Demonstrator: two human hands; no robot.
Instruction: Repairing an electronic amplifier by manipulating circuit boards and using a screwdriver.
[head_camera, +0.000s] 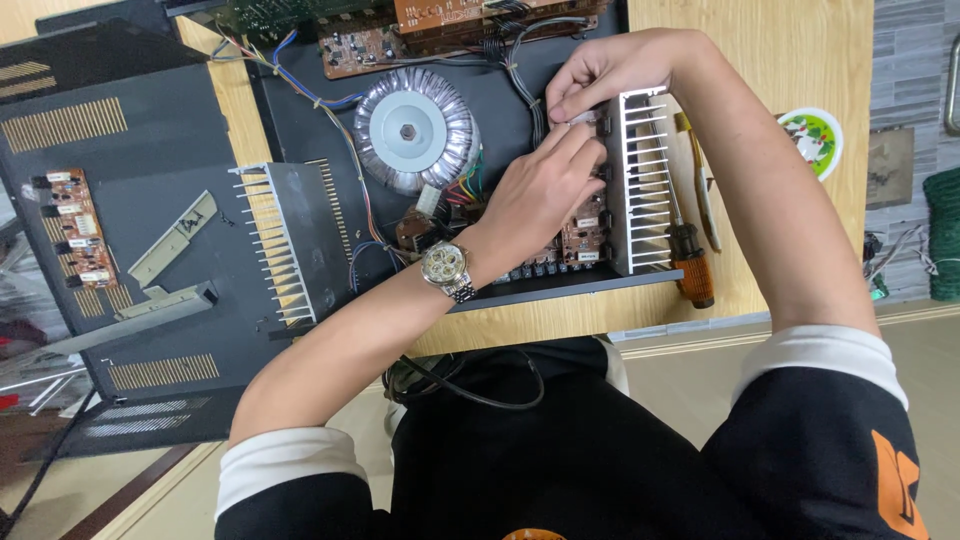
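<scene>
An opened black amplifier chassis (320, 110) lies on a wooden table. My left hand (540, 185), with a metal wristwatch (447, 268) on its wrist, rests over a brown circuit board (583, 238) and pinches something small at the inner side of a finned aluminium heatsink (640, 180). My right hand (600, 75) comes from the right and its fingertips press on the same spot at the heatsink's top. What the fingers hold is hidden. A round silver toroidal transformer (415, 130) sits just left of both hands.
A second finned heatsink (285, 240) stands at the chassis's left. The removed black cover (120, 190) lies further left with a small board (75, 235) and grey brackets on it. A screwdriver with orange-black handle (690, 265) lies right of the chassis. A round green-white tin (815, 140) sits near the table's right edge.
</scene>
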